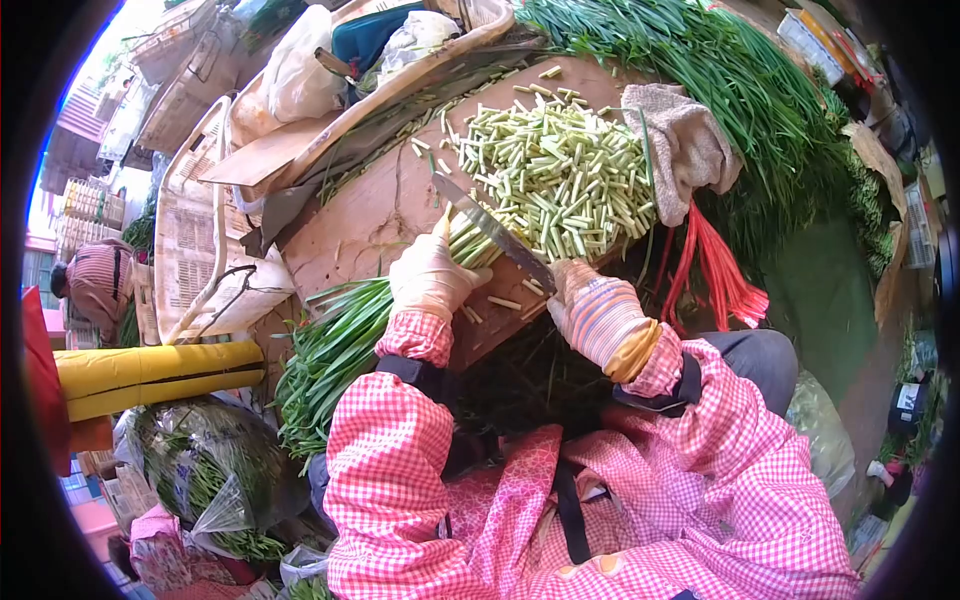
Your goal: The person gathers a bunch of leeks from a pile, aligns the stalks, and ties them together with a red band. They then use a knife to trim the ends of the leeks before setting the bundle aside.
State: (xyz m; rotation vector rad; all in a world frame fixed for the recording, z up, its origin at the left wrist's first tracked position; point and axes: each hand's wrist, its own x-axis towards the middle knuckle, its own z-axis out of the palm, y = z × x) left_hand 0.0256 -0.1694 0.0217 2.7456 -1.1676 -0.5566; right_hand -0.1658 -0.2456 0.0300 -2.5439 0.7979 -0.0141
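Observation:
My left hand (433,272), in a pale glove, is closed round a bundle of long green stalks (345,325) on the wooden board (375,205). The leafy ends hang off to the left; the pale cut ends point right. My right hand (597,308), in a striped glove, is wrapped round the handle of a knife (492,228). Its blade points up and left, by the ends of the bundle. Beyond the blade lies a heap of short cut stalk pieces (570,175), with a few loose pieces near my hands.
A beige cloth (685,135) and red strips (715,270) are right of the heap. Long greens (720,90) spread at the upper right. Baskets (190,215), a yellow roll (160,378) and a bagged bundle (205,465) stand left. Another person (98,285) bends at the far left.

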